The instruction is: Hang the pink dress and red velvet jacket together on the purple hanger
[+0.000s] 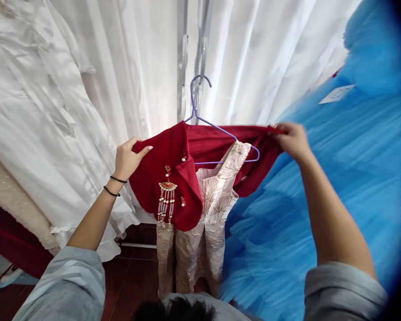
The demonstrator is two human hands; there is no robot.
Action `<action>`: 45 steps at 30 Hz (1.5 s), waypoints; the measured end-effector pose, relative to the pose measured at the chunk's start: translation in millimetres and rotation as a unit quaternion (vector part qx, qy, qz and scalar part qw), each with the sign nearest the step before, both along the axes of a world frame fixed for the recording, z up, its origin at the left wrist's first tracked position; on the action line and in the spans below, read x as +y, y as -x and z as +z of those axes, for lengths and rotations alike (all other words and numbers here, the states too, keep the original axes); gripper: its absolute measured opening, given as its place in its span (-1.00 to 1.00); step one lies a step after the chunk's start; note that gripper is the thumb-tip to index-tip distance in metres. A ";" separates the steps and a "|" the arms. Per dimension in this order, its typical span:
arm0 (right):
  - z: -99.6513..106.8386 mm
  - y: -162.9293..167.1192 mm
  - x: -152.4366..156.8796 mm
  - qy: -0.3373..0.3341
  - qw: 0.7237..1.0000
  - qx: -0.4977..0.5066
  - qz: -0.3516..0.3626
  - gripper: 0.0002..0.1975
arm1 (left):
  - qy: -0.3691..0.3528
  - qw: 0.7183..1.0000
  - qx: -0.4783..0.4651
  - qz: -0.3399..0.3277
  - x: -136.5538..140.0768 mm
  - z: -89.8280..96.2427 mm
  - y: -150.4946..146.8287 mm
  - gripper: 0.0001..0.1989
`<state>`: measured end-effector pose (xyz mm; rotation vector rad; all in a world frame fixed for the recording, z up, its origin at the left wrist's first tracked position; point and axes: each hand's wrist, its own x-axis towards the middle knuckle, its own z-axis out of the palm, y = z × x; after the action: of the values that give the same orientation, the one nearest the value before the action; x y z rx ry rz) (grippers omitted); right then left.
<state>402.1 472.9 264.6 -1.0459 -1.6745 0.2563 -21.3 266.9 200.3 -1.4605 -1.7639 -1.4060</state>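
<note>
A red cape (147, 174) with a beaded tassel ornament (167, 189) and small pearl buttons is spread across a purple wire hanger (214, 127). My left hand (128, 158) pinches its left shoulder edge between thumb and fingers. At the other side, my right hand (292, 138), slightly blurred, grips the cape's upper right edge and stretches it outward. Beneath the cape, a pale pink-gold brocade dress (215, 196) hangs with one strap showing on the hanger's right arm. The cape covers the dress's left shoulder. The hanger's hook rises in front of metal uprights.
White garments (43, 111) hang at the left, close to my left forearm. A full blue tulle dress (321, 191) with a white tag (337, 94) fills the right side. Behind stand a white curtain (260, 58) and metal poles (182, 58). Dark red floor tiles (130, 276) show below.
</note>
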 end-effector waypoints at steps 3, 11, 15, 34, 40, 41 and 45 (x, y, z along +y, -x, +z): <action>34.0 -9.5 -7.0 -0.105 0.978 -0.130 -0.124 -0.55 | -0.002 1.000 0.007 0.005 -7.1 2.6 -0.5 -0.65; 46.3 -9.6 -63.1 0.105 0.960 -0.261 0.007 -0.73 | 0.000 0.996 -0.053 -0.066 -21.5 -1.8 4.4 -0.69; 41.3 44.6 -122.4 -0.098 0.990 -0.092 -0.039 -0.83 | -0.004 0.997 -0.057 -0.047 -22.9 -1.1 -4.1 -0.69; -82.7 155.7 -178.8 0.080 0.913 -0.381 0.122 -0.61 | -0.020 0.986 0.148 0.078 -44.3 -1.4 -41.5 -0.46; -60.6 101.1 -192.2 0.028 0.964 -0.233 0.129 -0.80 | 0.169 0.870 0.452 -0.106 -11.1 41.6 -93.1 -0.60; -53.1 92.6 -195.4 0.020 0.969 -0.195 0.150 -0.75 | 0.192 0.850 0.477 -0.118 -2.1 49.4 -99.0 -0.66; -36.4 91.0 -208.1 0.009 0.968 -0.026 0.250 -0.68 | 0.210 0.865 0.445 -0.101 31.4 74.1 -115.1 -0.82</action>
<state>311.1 264.8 228.2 -0.6304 -1.9693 0.5742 93.8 298.3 274.4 -2.0983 -1.3336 -0.2469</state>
